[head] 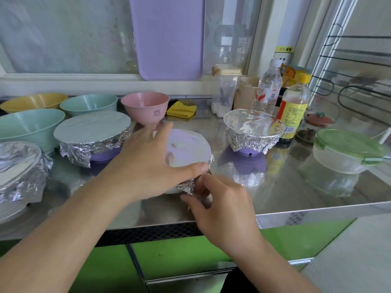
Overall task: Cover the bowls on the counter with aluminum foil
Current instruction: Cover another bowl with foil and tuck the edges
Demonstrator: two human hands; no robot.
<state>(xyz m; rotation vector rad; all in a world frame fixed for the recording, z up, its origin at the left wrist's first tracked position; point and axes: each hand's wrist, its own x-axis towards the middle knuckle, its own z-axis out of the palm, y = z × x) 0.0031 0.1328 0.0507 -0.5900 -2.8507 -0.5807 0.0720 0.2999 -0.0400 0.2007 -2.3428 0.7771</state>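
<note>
Head view
Left hand (148, 163): fingers spread flat, steadying the foil-covered bowl (190, 149) mid-counter.
Right hand (220, 206): fingertips pinching crumpled foil edge (188, 186) against the bowl's near side.
Counter (296, 187): two purple bowls already wrapped.

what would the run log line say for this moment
step: crimping foil | left hand: flat on foil-topped bowl | right hand: pinching foil edge | open bowls remaining: pink
</note>
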